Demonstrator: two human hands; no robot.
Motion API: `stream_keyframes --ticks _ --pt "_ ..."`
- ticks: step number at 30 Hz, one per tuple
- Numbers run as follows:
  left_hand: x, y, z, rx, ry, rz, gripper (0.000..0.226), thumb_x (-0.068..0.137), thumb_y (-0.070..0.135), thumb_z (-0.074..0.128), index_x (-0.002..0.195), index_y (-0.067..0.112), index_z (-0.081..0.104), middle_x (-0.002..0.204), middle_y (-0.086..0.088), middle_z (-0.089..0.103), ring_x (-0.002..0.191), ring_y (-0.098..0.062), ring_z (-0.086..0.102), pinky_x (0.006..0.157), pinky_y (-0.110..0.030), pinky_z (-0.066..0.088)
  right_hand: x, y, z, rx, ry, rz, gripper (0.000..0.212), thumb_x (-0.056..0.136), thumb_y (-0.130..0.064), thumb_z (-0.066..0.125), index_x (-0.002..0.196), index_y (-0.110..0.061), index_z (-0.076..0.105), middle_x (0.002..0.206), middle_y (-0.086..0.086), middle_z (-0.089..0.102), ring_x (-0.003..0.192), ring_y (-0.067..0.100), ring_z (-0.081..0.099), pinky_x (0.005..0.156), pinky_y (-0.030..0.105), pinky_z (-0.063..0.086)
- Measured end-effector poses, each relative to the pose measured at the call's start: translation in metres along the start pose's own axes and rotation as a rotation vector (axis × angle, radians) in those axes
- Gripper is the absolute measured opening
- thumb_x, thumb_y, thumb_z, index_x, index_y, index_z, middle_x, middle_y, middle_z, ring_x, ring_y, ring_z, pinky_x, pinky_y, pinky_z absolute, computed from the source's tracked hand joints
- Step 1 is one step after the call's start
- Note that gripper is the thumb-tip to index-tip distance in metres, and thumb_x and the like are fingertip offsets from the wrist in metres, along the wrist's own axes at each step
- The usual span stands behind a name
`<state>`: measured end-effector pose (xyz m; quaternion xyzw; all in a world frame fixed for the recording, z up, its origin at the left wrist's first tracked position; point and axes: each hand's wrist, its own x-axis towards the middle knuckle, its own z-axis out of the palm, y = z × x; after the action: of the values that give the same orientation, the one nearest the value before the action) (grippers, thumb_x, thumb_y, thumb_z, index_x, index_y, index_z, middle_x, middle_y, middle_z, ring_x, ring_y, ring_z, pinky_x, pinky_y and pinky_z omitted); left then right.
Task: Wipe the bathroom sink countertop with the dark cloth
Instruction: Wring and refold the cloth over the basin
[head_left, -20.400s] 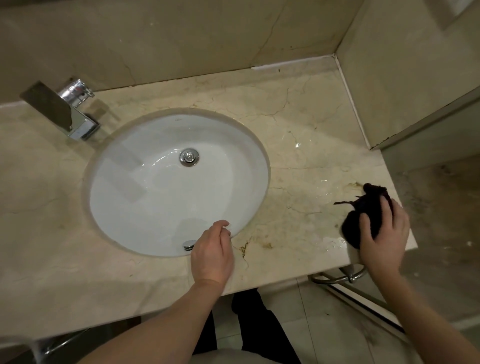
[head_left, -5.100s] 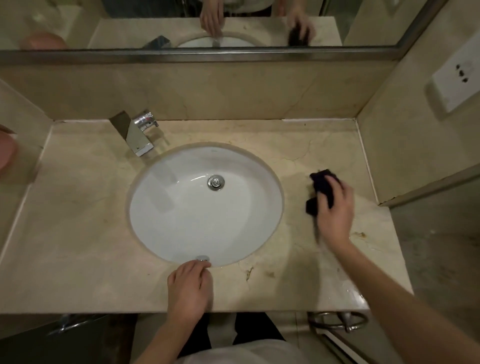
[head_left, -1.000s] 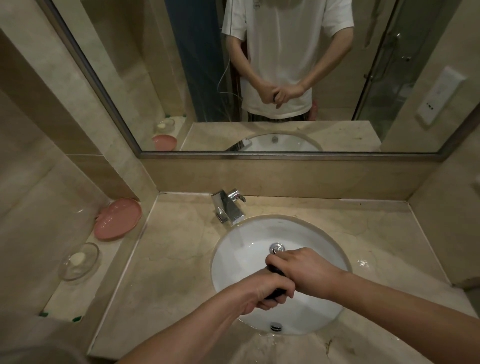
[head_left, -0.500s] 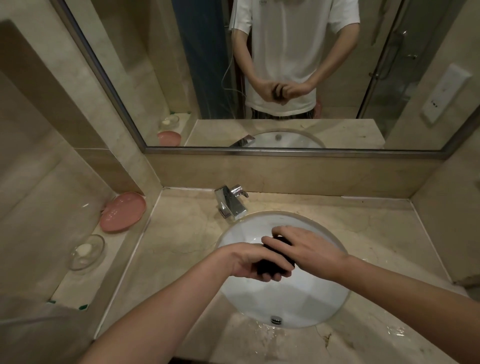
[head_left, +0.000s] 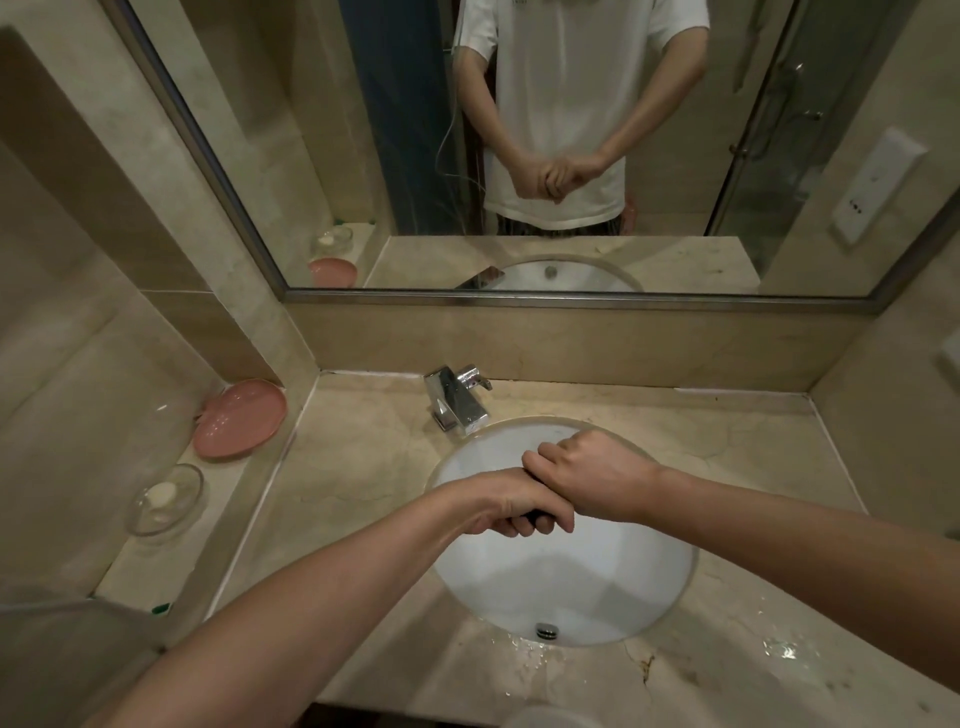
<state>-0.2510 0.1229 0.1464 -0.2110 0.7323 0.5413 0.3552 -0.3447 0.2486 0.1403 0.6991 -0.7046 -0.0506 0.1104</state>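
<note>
Over white basin (head_left: 566, 587), left grip (head_left: 511, 506) and right grip (head_left: 587, 475) both clenched on dark cloth (head_left: 535, 516), mostly hidden, wet table (head_left: 363, 467) below.

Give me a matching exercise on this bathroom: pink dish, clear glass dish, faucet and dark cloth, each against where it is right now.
Things:
1. pink dish
2. clear glass dish
3. faucet
4. dark cloth

Places:
A. gripped between both hands over the basin
B. at the basin's back rim
C. side ledge, farther back
D. side ledge, nearer the person

Pairs: 1-C, 2-D, 3-B, 4-A
</note>
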Motion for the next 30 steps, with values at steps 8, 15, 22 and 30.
stream_keyframes --ticks 8,15,22,30 --pt "0.015 -0.015 0.003 0.087 0.296 0.017 0.019 0.071 0.019 0.068 0.064 0.017 0.05 0.06 0.001 0.048 0.052 -0.014 0.037 0.049 -0.025 0.027 0.017 -0.004 0.018 0.06 -0.183 0.05 0.04 0.068 -0.025 0.082 0.092 -0.007 0.057 0.067 0.006 0.062 0.051 0.027 0.061 0.047 0.027 0.025" --pt "0.023 -0.021 0.005 0.149 0.383 0.075 0.015 0.072 0.021 0.067 0.081 0.009 0.063 0.071 -0.003 0.056 0.065 -0.019 0.05 0.062 -0.029 0.039 0.024 -0.008 0.013 0.027 -0.353 0.107 0.034 0.093 -0.023 0.056 0.12 -0.004 0.046 0.098 0.014 0.068 0.086 0.036 0.066 0.063 0.035 0.031" --pt "0.024 -0.014 -0.004 0.214 0.314 0.074 0.011 0.075 0.02 0.067 0.076 0.013 0.059 0.069 -0.002 0.054 0.059 -0.016 0.046 0.054 -0.027 0.034 0.024 -0.002 0.022 0.029 -0.309 0.135 0.034 0.09 -0.02 0.06 0.119 -0.006 0.048 0.093 0.01 0.067 0.081 0.034 0.066 0.054 0.032 0.025" --pt "0.009 -0.009 -0.027 -0.148 0.08 0.142 0.016 0.08 0.013 0.078 0.093 0.012 0.069 0.085 0.0 0.072 0.086 -0.013 0.069 0.084 -0.029 0.059 0.006 0.002 0.04 0.243 0.093 0.263 0.06 0.049 -0.014 0.086 0.102 -0.02 0.059 0.082 -0.005 0.06 0.066 0.018 0.057 0.054 0.024 0.029"
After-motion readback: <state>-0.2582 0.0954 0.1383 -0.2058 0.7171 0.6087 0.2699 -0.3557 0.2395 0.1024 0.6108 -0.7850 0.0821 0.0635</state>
